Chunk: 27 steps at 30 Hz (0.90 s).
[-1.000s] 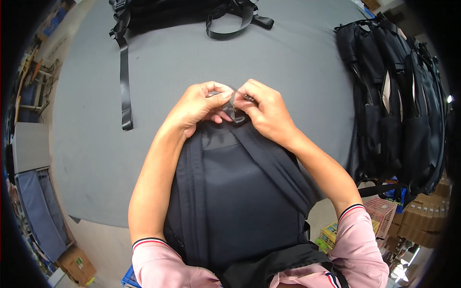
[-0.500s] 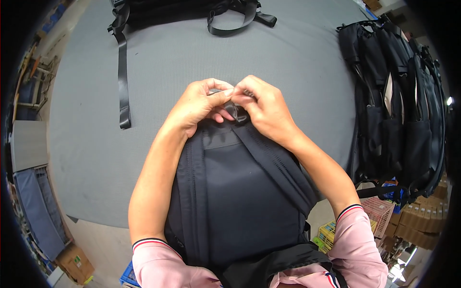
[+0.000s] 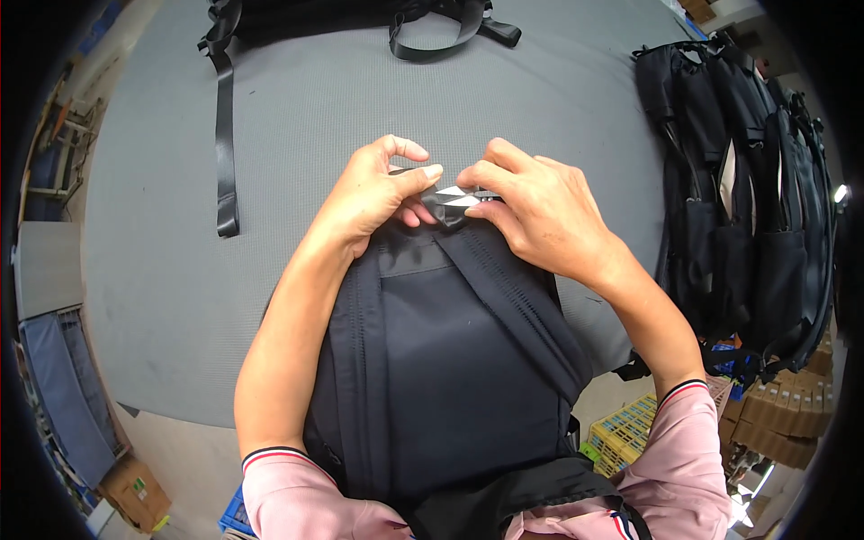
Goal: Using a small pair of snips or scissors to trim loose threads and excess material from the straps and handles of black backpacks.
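Observation:
A black backpack [image 3: 463, 369] lies with its shoulder straps facing up, its top end pointing away from me. My left hand [image 3: 371, 193] is closed on the dark webbing loop [image 3: 447, 214] at the backpack's top, thumb pressed along it and index finger lifted. In my right hand [image 3: 553, 205] is a pair of thread snips [image 3: 457, 198], held between thumb and fingers. Its two bright blades point left and stand slightly apart, right against the loop. Whether a thread lies between them is too small to tell.
The grey table [image 3: 171, 297] lies under the work. Another black bag [image 3: 315, 25] with a hanging strap [image 3: 226, 148] is at the far edge. Several black backpacks [image 3: 733, 198] stand in a row at right. Beyond the near right edge is a yellow crate [image 3: 625, 432].
My right hand has drawn back to the right from my left fingertips, and the snips' blades now show at the loop. My left hand keeps hold of the loop.

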Motion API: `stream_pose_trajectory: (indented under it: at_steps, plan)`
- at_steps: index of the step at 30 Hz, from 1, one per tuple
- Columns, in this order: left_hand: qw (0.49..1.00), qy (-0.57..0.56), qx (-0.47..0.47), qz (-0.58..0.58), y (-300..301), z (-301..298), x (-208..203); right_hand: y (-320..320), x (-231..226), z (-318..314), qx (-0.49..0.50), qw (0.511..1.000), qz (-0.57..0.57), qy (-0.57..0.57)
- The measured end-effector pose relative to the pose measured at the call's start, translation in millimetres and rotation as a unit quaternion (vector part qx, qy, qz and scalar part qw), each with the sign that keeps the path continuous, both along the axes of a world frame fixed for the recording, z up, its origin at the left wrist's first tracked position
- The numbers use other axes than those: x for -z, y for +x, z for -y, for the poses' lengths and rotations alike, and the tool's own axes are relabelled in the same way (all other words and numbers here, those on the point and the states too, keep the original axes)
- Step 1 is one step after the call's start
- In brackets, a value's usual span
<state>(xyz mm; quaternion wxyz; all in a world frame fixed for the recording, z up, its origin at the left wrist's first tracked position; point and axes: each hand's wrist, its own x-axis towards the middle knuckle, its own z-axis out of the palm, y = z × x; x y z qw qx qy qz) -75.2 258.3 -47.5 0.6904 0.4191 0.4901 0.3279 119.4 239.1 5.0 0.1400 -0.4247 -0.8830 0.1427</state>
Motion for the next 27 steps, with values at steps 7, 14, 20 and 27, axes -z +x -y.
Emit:
stream_pose_trajectory:
  at_steps: [7,14,20,27]
  plan:
    - [1.000,0.005,0.000,-0.002,-1.5,0.9,-0.5,-4.9,-11.9,-5.6,-0.063,0.995,0.061,0.055]
    - [1.000,-0.002,-0.008,0.013,-1.6,1.2,1.4,0.5,-10.5,-1.6,-0.045,0.996,-0.054,-0.048]
    - [1.000,0.003,-0.002,0.000,-1.2,-0.1,2.7,-4.3,-13.9,-3.9,-0.024,0.998,0.042,0.038]
    - [1.000,0.007,0.015,0.000,-3.2,0.0,2.2,-5.4,-15.0,-7.8,-0.077,0.991,0.083,0.073]
